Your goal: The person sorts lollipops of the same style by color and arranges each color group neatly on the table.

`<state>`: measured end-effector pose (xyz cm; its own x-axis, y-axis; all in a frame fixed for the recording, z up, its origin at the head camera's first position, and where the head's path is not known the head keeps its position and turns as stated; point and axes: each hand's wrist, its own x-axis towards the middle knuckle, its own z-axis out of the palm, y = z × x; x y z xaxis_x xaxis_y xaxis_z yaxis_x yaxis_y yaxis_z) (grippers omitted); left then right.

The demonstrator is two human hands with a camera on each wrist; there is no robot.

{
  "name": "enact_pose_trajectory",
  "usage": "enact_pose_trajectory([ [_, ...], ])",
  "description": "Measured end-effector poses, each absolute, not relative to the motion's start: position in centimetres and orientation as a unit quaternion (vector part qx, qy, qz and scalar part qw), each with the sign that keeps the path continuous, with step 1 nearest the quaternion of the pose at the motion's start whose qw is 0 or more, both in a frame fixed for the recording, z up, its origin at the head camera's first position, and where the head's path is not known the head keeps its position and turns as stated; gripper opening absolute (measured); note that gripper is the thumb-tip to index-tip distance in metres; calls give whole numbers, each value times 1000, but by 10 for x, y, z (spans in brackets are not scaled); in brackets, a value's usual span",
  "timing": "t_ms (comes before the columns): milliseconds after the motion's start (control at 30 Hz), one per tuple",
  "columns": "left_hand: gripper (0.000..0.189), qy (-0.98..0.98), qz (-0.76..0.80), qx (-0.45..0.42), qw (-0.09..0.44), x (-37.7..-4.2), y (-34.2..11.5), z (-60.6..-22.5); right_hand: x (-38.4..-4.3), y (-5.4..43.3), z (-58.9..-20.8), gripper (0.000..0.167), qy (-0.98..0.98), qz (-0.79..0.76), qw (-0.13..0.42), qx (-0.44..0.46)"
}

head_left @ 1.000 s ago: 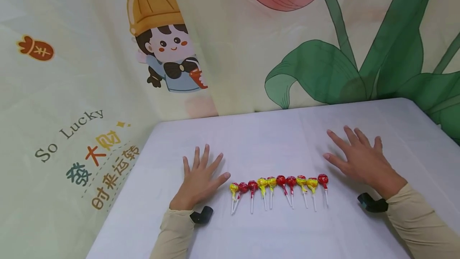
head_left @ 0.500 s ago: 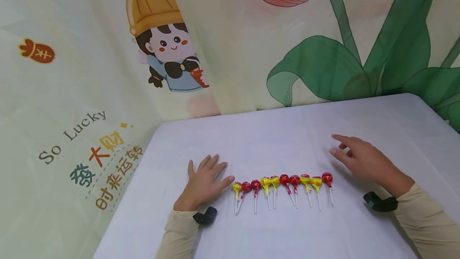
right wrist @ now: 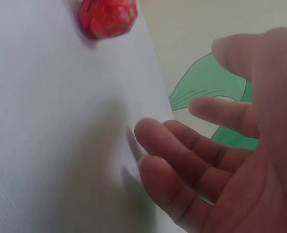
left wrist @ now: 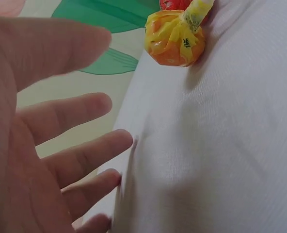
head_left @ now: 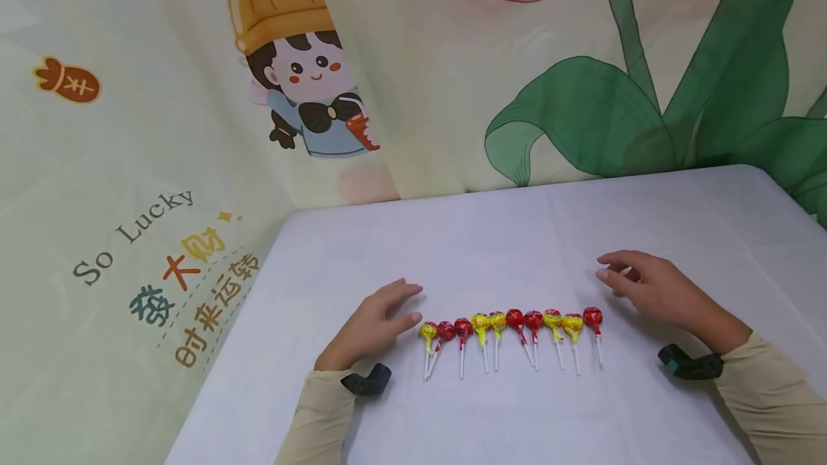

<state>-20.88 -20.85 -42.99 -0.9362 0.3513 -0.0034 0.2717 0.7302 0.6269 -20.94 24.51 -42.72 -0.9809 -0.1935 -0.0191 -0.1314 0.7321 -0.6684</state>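
A row of several lollipops in red and yellow wrappers lies across the white table, white sticks toward the person. My left hand (head_left: 371,321) is at the row's left end, thumb and fingers apart and holding nothing. Its thumb tip is close to the leftmost yellow lollipop (head_left: 428,331); in the left wrist view that yellow lollipop (left wrist: 175,39) is apart from the thumb. Beyond the row's right end, my right hand (head_left: 662,293) has loosely bent fingers with nothing in them. The red lollipop (head_left: 592,316) at that end, seen in the right wrist view as a red wrapper (right wrist: 107,17), is untouched.
The white-covered table (head_left: 491,422) reaches back to a printed cloth backdrop (head_left: 426,92) with a cartoon figure, a flower and lettering. Black wrist cameras sit on the left wrist (head_left: 368,381) and the right wrist (head_left: 690,363).
Both hands were spread wide one second ago. The right fingers have bent loosely, and the left fingers have drawn closer together as that hand turned toward the row. The lollipops keep their order.
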Motion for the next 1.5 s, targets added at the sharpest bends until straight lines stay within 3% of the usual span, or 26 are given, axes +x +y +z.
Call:
enact_pose_trajectory([
  [300, 38, 905, 357, 230, 24, -213, -205, -426, -205, 246, -429, 53, 907, -400, 89, -94],
  [733, 37, 881, 404, 231, 86, -210, -207, -434, -204, 249, -429, 44, 882, -410, 147, -181],
  [1233, 36, 877, 395, 246, 118, -211, -206, -435, -204, 250, -434, 37, 881, -400, 138, -214],
  [1500, 36, 873, 405, 239, 128, -196, -195, -410, -204, 251, -434, 33, 886, -390, 135, -210],
])
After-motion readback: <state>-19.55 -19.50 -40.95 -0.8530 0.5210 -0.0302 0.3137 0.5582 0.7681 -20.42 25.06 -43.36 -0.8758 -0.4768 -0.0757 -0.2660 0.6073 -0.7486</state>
